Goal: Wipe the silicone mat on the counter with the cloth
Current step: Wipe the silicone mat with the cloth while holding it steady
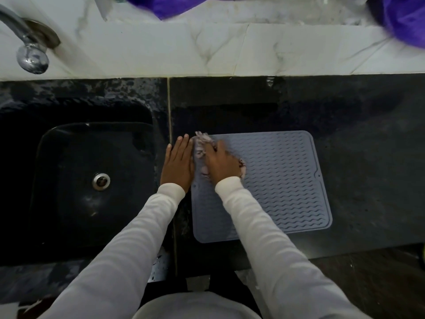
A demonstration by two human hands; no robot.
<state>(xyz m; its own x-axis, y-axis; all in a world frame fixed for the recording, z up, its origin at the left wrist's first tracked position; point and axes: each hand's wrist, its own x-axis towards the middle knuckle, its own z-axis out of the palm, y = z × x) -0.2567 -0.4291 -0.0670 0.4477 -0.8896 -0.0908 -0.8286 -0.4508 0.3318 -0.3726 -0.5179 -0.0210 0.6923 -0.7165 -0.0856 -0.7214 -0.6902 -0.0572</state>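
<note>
Your right hand (220, 163) presses the cloth (202, 146) onto the mat's (280, 180) far-left corner, fingers curled over the bunched fabric; your left hand (178, 163) lies flat on the bench (368, 146) just beside the mat's left edge, fingers straight and together; the mat sits at the bench's near edge, right of the sink (80, 176); tap (30, 49) at far left.

left hand (178, 163): flat, fingers straight | right hand (220, 163): palm down, pressing
</note>
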